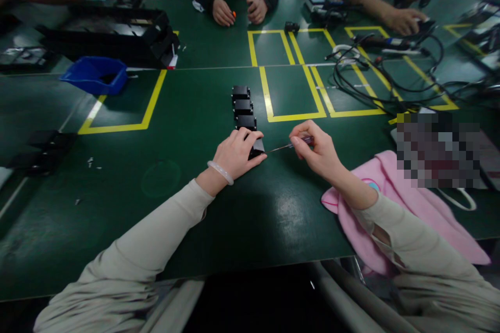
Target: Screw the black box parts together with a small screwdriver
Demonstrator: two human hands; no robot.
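My left hand (236,152) grips the nearest black block (257,146) of a column on the green table (219,218), thumb along its near side and fingers over its top. Beyond it, more black blocks (244,107) stand in a line running away from me. My right hand (314,148) is closed round the dark handle of a thin screwdriver (282,148). The tool's shaft points left, and its tip is close to the right corner of the held block. Whether the tip touches the block is too small to tell.
A blue tray (94,75) and small screws (91,163) are at left, with black parts (49,148). Pink cloth (390,203) lies under my right forearm. Cables (375,78) cover the far right. Across the table are other people's hands (223,12).
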